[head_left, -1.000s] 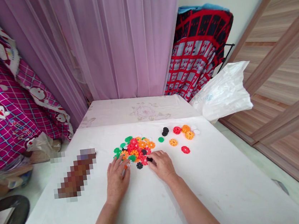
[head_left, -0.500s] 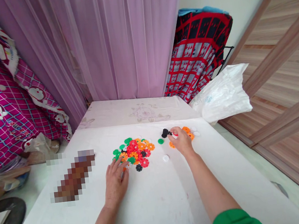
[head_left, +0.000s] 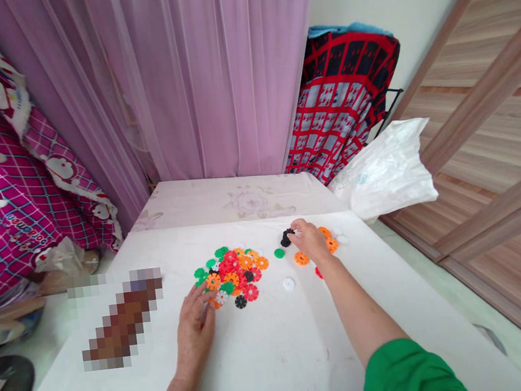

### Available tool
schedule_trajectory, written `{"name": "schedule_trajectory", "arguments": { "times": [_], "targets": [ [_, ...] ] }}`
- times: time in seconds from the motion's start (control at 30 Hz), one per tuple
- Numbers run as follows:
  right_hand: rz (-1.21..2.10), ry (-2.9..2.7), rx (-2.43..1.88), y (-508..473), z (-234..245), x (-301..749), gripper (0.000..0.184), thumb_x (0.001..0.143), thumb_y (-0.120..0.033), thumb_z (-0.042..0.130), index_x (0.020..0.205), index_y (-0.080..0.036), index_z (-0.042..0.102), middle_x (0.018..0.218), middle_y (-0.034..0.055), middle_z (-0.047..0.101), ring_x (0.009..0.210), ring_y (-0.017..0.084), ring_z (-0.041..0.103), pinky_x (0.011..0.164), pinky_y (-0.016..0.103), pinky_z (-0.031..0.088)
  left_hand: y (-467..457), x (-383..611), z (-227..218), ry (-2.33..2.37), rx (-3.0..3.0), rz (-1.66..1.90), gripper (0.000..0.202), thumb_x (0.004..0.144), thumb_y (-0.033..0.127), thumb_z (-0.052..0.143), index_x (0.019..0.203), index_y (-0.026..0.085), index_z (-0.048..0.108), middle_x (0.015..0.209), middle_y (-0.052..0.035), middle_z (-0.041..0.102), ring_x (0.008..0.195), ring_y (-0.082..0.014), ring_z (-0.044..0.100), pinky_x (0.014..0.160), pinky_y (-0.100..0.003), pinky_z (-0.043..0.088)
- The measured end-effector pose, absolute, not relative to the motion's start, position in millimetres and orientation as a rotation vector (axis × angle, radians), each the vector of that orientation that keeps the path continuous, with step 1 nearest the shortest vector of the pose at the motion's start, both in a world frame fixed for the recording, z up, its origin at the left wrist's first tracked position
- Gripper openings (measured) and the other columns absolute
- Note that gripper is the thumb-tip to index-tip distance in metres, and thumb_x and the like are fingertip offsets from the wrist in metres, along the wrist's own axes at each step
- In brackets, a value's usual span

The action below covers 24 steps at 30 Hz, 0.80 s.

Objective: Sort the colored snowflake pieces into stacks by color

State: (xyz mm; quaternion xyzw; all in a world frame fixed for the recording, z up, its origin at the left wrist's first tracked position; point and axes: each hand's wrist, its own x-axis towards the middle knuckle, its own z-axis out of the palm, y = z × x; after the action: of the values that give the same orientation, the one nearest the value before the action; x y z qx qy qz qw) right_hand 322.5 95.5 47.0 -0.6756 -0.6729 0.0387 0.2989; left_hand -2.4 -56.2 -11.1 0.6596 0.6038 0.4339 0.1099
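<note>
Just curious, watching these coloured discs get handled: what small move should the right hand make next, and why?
Probably draw the right hand off the black stack, which its fingertips touch, toward the lone black disc beside the mixed pile: blacks seem grouped apart there. The left hand lies flat by the pile.

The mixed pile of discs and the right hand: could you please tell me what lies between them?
In the head view, a single green disc lies between the pile and the right hand; a white disc sits slightly nearer the camera.
</note>
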Motion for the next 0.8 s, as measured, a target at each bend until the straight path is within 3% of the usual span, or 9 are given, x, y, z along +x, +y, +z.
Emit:
{"name": "schedule_trajectory", "arguments": {
  "times": [0.37,0.5,0.7,0.8],
  "targets": [
    [0.040,-1.846,-1.790,96,42,322,0.019,0.075,-0.025,0.061,0.094,-0.024,0.061,0.090,0.0015,0.068,0.084,0.019,0.059,0.072,0.030,0.040,-57,-2,-11,1.794,1.932,1.249,0.028,0.087,0.029,0.045,0.102,0.026,0.068,0.124,-0.0065,0.063,0.127,-0.0255,0.048,0.105,-0.051,0.040],
    [-0.004,-1.825,-1.687,78,47,310,0.013,0.077,-0.023,0.055,0.087,-0.023,0.063,0.089,0.0028,0.068,0.085,0.019,0.058,0.075,0.030,0.042,-57,0,-10,1.797,1.929,1.268,0.028,0.087,0.028,0.044,0.100,0.025,0.068,0.123,-0.0071,0.063,0.126,-0.0248,0.049,0.104,-0.050,0.041],
    [0.298,-2.052,-1.494,38,40,257,0.013,0.080,-0.021,0.052,0.084,-0.025,0.064,0.087,-0.0008,0.068,0.075,0.015,0.060,0.070,0.026,0.044,-55,1,-11,1.782,1.944,1.290,0.027,0.087,0.026,0.044,0.097,0.025,0.068,0.122,-0.0071,0.063,0.126,-0.0247,0.049,0.104,-0.050,0.041],
    [0.350,-2.228,-1.422,26,37,235,0.015,0.077,-0.017,0.056,0.086,-0.026,0.064,0.091,-0.0011,0.069,0.086,0.017,0.060,0.075,0.027,0.044,-55,1,-11,1.793,1.936,1.295,0.026,0.086,0.026,0.044,0.096,0.025,0.068,0.122,-0.0072,0.064,0.125,-0.0252,0.049,0.104,-0.051,0.040]
  ]
}}
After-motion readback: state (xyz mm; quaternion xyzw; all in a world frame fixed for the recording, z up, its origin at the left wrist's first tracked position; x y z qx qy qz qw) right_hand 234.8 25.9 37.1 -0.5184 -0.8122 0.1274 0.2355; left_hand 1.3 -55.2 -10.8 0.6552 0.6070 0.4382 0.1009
